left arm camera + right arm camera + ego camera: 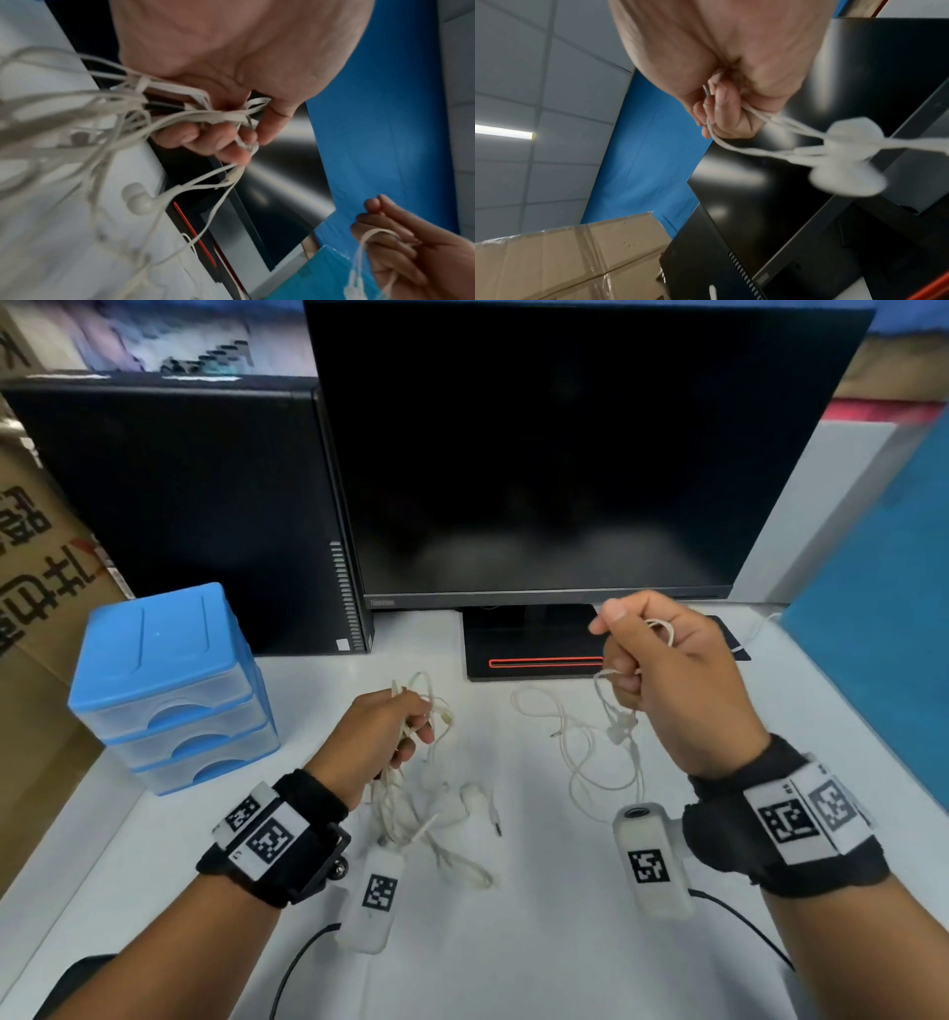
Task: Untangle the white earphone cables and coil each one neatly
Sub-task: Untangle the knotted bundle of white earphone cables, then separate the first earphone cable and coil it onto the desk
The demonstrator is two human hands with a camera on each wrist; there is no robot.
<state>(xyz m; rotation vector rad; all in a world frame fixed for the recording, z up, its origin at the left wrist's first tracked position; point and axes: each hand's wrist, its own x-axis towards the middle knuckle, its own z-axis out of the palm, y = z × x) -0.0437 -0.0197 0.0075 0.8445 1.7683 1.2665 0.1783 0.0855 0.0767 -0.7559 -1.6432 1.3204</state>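
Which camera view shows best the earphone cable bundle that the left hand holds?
Left wrist: the cable bundle fills it, fingers curled round it. Head view shows it small. Right wrist view shows none of it.

A desk (539,942) with a monitor (565,454) at the back centre, a computer tower (195,505) to its left, and a drawer unit (164,690) in front of the tower. A cardboard box (36,567) stands left of the desk, a partition (883,634) to the right. The left hand (380,737) holds a cable tangle (426,809) near centre; the right hand (662,675), raised before the monitor stand (524,644), holds another cable (590,752) trailing onto the desk
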